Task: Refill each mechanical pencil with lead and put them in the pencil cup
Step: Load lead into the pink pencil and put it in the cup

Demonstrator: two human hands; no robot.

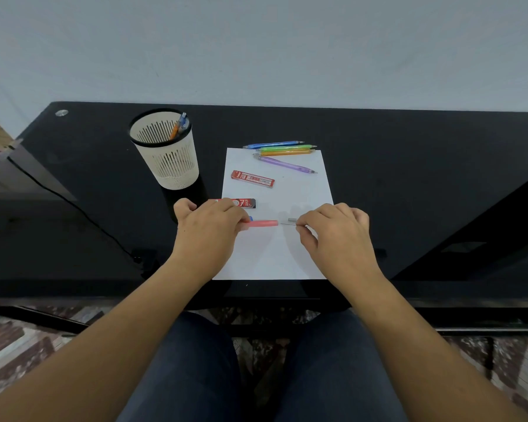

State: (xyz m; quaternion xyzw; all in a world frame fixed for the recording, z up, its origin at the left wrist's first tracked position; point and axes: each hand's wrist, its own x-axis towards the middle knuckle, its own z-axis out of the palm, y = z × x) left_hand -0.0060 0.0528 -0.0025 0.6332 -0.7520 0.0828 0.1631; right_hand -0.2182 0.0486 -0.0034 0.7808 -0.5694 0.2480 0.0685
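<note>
My left hand (209,222) grips a pink mechanical pencil (264,223) lying sideways over the white paper (275,254), its open end pointing right. My right hand (337,229) pinches a thin lead (288,224) aimed at that end, a short gap apart. A small grey cap (292,220) lies just above the lead. Blue (273,144), green (287,147), orange (287,152) and purple (285,164) pencils lie at the paper's far edge. Two red lead cases lie on the paper, one in the middle (252,179) and one by my left hand (244,203). The white slotted pencil cup (168,159) stands at the left with pencils inside.
A black glass desk (409,178) carries everything, backed by a pale wall. A thin cable (73,205) runs across the desk's left part. My knees and a patterned floor show below the front edge.
</note>
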